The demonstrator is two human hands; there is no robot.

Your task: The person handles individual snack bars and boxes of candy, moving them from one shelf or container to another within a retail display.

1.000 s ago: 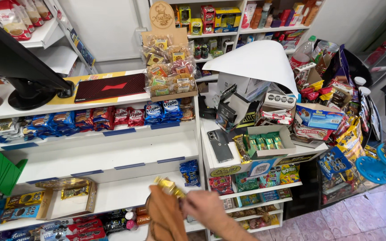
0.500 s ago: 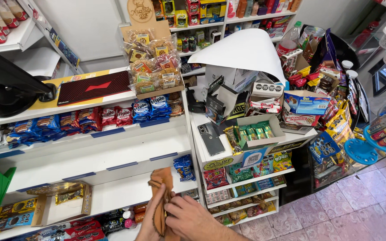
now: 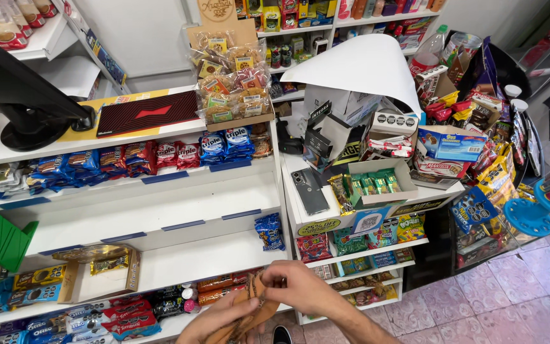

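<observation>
Wide-open stretches of the white middle shelf [image 3: 160,213] and the white shelf below it [image 3: 211,261] gave a hand clear passage, with only the small blue snack bag [image 3: 270,231] standing at their right end. To the right, the crowded white counter [image 3: 297,191] was blocked by the dark phone [image 3: 310,190] and the open cardboard box of green packets [image 3: 377,181]. Up top, the black monitor stand [image 3: 39,124] and red-and-black mat [image 3: 148,113] filled the ledge.

Glossy brown plastic snack wrapper [image 3: 249,312] in bare hands, matt white laminate shelves [image 3: 179,261], shiny foil cookie packs [image 3: 160,155], open cardboard display box [image 3: 377,181], smooth pinkish floor tiles [image 3: 479,299].
</observation>
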